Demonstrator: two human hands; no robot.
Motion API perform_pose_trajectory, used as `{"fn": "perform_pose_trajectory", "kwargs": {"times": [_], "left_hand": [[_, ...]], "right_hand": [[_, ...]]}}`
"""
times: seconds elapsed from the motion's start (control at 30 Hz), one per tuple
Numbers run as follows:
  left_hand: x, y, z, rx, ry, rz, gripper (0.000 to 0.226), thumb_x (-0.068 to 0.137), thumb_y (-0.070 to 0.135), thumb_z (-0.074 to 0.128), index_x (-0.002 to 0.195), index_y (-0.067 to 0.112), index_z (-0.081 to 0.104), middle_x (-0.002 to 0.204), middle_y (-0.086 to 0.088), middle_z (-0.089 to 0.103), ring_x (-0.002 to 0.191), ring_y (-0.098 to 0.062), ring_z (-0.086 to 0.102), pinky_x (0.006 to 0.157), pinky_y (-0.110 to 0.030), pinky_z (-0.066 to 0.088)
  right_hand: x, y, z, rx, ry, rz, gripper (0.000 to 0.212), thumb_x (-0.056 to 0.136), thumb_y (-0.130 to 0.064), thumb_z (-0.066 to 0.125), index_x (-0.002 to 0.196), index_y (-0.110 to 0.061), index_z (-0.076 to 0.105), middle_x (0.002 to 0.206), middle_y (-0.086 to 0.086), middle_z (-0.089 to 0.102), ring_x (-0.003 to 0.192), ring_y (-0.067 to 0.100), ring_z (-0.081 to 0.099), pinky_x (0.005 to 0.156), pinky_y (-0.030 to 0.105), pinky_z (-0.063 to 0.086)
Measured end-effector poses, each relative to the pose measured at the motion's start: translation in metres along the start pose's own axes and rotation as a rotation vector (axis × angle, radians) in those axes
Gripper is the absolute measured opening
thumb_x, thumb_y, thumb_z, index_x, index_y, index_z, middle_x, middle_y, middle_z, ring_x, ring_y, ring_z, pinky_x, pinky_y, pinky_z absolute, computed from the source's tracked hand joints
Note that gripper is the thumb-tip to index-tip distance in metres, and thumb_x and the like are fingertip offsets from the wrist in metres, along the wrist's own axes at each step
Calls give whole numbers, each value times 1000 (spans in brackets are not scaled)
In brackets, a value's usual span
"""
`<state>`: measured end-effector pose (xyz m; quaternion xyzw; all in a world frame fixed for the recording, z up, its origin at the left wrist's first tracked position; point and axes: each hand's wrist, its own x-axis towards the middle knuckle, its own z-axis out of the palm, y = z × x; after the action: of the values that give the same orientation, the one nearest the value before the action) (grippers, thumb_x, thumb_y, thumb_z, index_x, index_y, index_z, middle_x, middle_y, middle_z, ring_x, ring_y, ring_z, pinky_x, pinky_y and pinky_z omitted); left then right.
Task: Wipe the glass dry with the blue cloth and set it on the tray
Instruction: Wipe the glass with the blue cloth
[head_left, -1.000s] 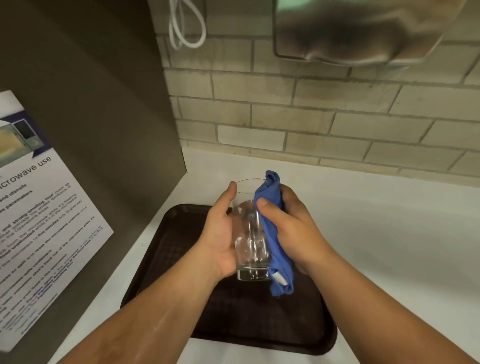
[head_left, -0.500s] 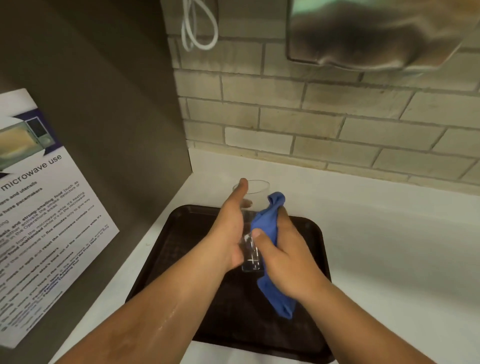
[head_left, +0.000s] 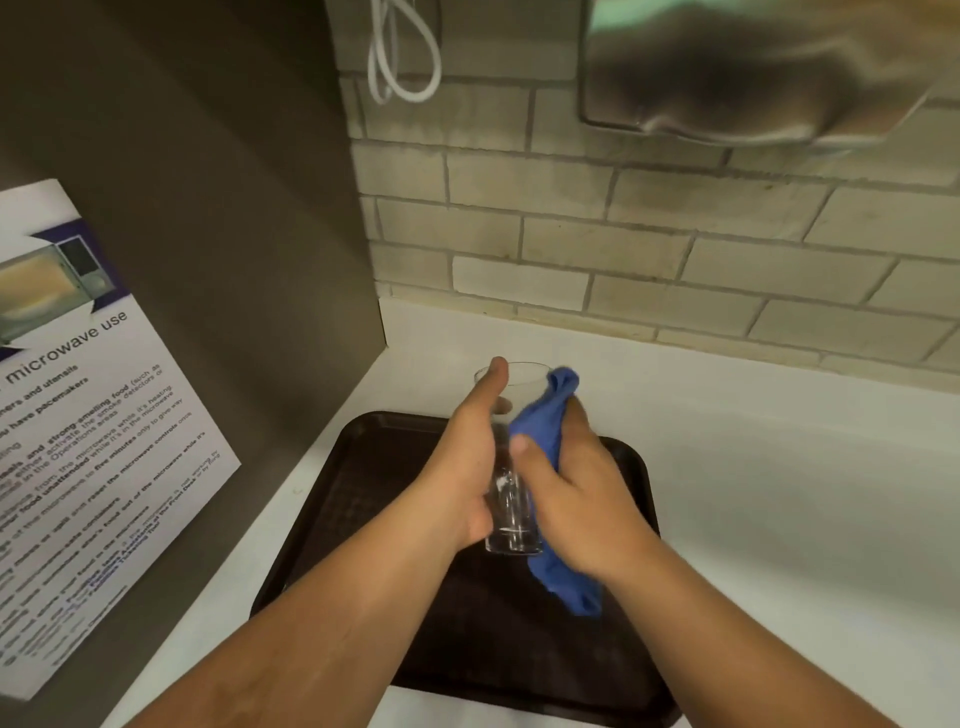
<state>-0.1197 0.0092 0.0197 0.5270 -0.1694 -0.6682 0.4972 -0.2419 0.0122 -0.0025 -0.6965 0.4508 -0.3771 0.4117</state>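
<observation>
A clear drinking glass (head_left: 511, 525) is held upright in the air above a dark brown tray (head_left: 374, 499). My left hand (head_left: 465, 467) grips its left side, thumb up at the rim. My right hand (head_left: 576, 493) presses a blue cloth (head_left: 540, 421) against the glass's right side. The cloth's top bunches near the rim and its tail (head_left: 569, 582) hangs below my palm. Much of the glass is hidden by both hands.
The tray lies on a white counter (head_left: 779, 493) in a corner. A grey panel with a microwave notice (head_left: 78, 441) stands on the left. A tiled wall (head_left: 623, 244) runs behind, with a white cable loop (head_left: 400, 57) and a steel dispenser (head_left: 753, 67) above.
My right hand has rubbed the cloth down the glass and back up toward the rim. The glass stays in my left hand above the tray. The view has shifted slightly.
</observation>
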Motion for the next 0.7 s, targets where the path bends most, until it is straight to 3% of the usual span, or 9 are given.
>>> {"fn": "perform_pose_trajectory", "kwargs": {"times": [0.07,0.13,0.2,0.27,0.37,0.43,0.5,0.6,0.7], "left_hand": [[-4,-3,3,-2,-74,-37,73,86,74,65,112,8,84,103,-20,84,90,-34,82,80,-41,64],[-3,-3,3,-35,-122,-39,71,86,73,65,101,8,87,100,-19,84,86,-34,82,81,-43,66],[-3,2,1,-77,-92,-32,70,84,72,70,104,6,84,100,-18,82,87,-36,80,87,-49,64],[-2,10,-2,-118,-14,-11,76,82,71,72,122,6,72,98,-19,79,83,-37,78,83,-51,66],[0,15,-5,-92,60,35,72,86,71,68,122,8,66,84,-17,81,64,-31,79,59,-39,65],[-1,9,-1,-37,49,18,74,86,73,67,127,10,69,101,-21,84,83,-33,83,75,-43,67],[-3,2,5,-43,-45,-26,77,86,73,66,129,10,74,119,-23,81,109,-38,78,97,-48,61],[1,1,-1,-88,-128,-22,72,93,73,55,117,10,82,111,-18,84,98,-36,81,84,-48,64],[4,0,-11,-102,-103,15,59,101,64,49,108,15,82,102,-15,85,88,-33,83,73,-47,66]], "right_hand": [[20,-9,-7,49,103,79,30,100,-37,50,126,-25,53,98,-14,72,90,-4,71,75,14,54],[34,-11,-18,186,117,207,25,101,-38,49,114,-22,63,95,4,77,93,22,75,85,41,59],[30,-9,-22,283,76,278,26,96,-39,52,105,-23,70,91,7,79,91,31,74,85,47,58],[13,-3,-19,290,-43,218,29,89,-38,54,111,-28,71,98,-1,81,98,22,75,87,39,55],[-12,-1,-6,139,-181,57,36,90,-39,54,126,-44,55,121,-11,72,114,0,66,97,21,52],[-6,-3,-1,24,-81,-1,35,94,-38,53,128,-41,48,117,-12,69,108,-7,65,90,13,52],[11,-10,-5,25,38,45,31,99,-33,54,130,-33,48,104,-14,70,92,-10,68,72,6,49],[34,-18,-19,147,53,166,25,100,-36,55,123,-26,58,102,-8,72,100,10,70,78,23,50],[36,-18,-23,298,73,221,36,91,-44,61,119,-22,65,106,5,76,100,26,73,91,46,55]]}}
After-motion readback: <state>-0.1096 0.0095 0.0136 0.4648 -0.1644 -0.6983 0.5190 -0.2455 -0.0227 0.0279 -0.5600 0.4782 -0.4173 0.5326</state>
